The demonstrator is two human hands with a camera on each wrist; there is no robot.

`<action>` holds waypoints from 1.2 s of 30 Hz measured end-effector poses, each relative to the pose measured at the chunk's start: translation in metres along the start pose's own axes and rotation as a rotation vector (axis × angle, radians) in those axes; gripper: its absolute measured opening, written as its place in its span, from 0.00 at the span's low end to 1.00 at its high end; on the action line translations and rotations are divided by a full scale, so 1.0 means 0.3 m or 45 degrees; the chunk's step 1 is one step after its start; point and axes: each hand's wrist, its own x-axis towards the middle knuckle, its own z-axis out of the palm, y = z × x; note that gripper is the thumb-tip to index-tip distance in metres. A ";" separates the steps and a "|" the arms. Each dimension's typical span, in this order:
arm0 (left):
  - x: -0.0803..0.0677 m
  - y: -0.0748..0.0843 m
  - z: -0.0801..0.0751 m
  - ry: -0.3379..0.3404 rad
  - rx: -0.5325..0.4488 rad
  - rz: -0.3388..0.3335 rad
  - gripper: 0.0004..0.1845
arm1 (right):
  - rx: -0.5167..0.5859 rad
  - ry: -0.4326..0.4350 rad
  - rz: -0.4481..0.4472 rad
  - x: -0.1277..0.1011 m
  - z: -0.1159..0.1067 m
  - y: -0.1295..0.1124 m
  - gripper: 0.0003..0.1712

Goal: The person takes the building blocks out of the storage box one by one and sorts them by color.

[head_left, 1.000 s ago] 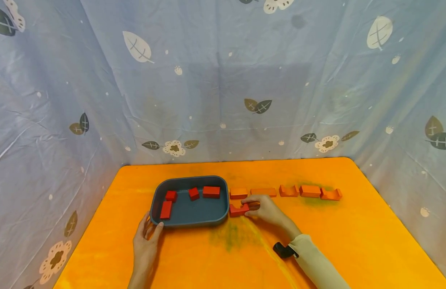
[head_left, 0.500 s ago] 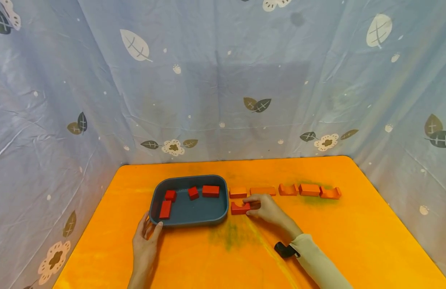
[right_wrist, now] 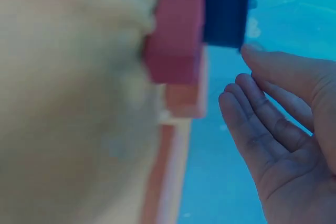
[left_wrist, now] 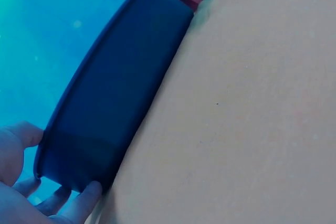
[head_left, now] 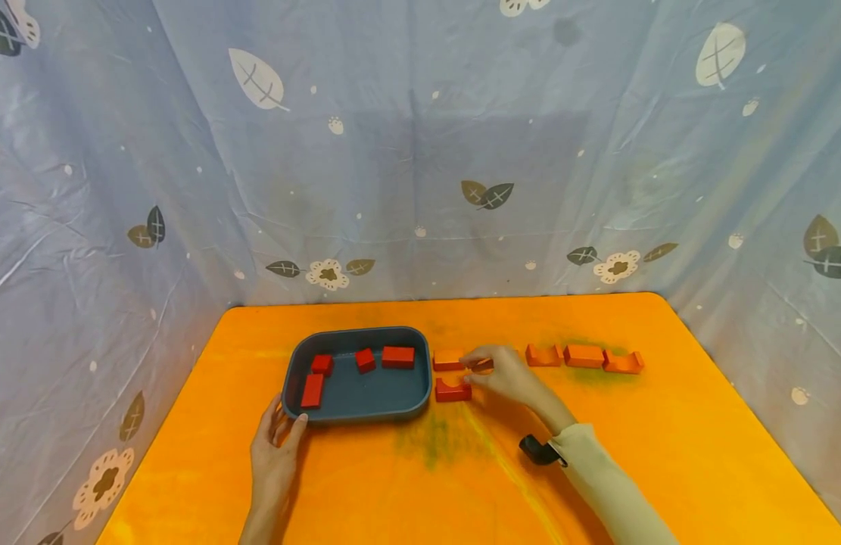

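Note:
Near the blue-grey tray (head_left: pixel 359 418), my right hand (head_left: pixel 507 375) hovers with fingers loosely extended and nothing between them. Its fingertips are over a red notched block (head_left: pixel 453 393), which lies beside the tray's right wall. Behind that block is an orange block (head_left: pixel 448 361). A long orange block (right_wrist: pixel 159 182) is mostly covered by the hand in the head view. My left hand (head_left: pixel 275 448) grips the tray's near left corner, thumb on one side and fingers on the other. Inside lie several red blocks (head_left: pixel 398 357).
To the right, an orange notched block (head_left: pixel 544 356), an orange rectangular block (head_left: pixel 584 356) and another notched block (head_left: pixel 624 363) continue the back row. A patterned curtain (head_left: pixel 420 151) surrounds the yellow table (head_left: pixel 365 484) at the back and sides.
My right hand has let go of the red notched block and risen slightly away toward the back row. That block shifted a little right from the tray first. The left hand stays put.

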 end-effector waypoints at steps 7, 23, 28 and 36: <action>0.003 -0.001 0.002 -0.014 0.013 0.017 0.38 | -0.083 -0.024 -0.066 0.080 0.000 -0.101 0.16; 0.011 -0.003 0.014 -0.006 0.035 0.014 0.38 | -0.611 -0.178 -0.171 0.253 0.158 -0.288 0.16; 0.009 -0.001 0.017 -0.006 0.025 0.011 0.38 | -0.922 -0.171 -0.156 0.278 0.205 -0.295 0.08; -0.001 0.000 0.000 -0.025 0.051 -0.042 0.39 | -1.100 -0.190 -0.094 0.289 0.287 -0.264 0.04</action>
